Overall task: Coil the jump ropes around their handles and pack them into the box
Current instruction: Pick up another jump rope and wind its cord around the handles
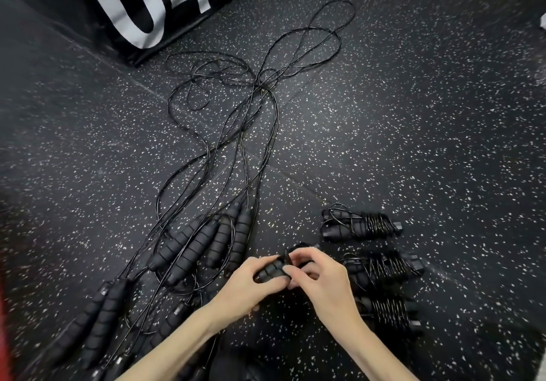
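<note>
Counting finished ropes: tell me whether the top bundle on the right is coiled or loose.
Coiled: the top bundle has cord wound tightly round its paired handles.

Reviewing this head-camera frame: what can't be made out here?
- How far the black foam-handled jump rope is coiled: left hand and right hand cover it.
- Nearest of three coiled black rope bundles: partly behind the right forearm.
- Count of loose black ropes: cords overlap, and handles run off the bottom-left edge.
- Black box with white lettering: cut by the top edge; opening unseen.
</note>
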